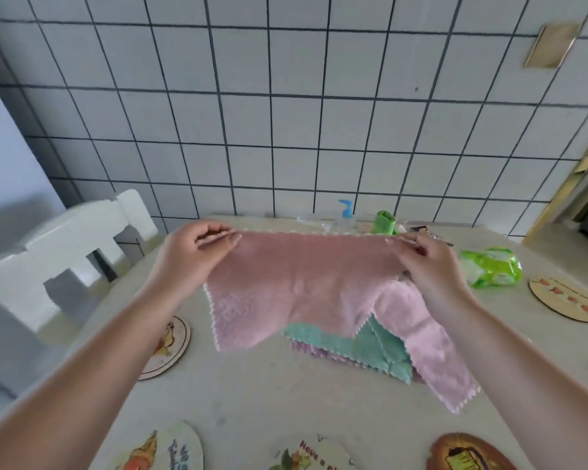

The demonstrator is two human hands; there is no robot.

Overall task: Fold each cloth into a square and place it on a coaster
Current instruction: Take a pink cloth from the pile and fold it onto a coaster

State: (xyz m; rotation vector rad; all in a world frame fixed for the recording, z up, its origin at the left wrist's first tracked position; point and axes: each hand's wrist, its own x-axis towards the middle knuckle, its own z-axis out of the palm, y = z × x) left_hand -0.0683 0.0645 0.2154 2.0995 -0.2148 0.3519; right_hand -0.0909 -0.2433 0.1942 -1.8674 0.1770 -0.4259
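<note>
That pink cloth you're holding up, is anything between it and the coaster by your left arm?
Nothing visible does. Both hands, left and right, pinch the pink cloth by its top corners, and bare table lies between it and the coaster, partly hidden by the left forearm.

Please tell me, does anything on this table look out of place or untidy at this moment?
Nothing looks spilled or damaged. The pink cloth held up by the left hand and right hand hangs unevenly, its right side drooping lower. The cloth pile beneath is askew, with corners fanned out.
</note>
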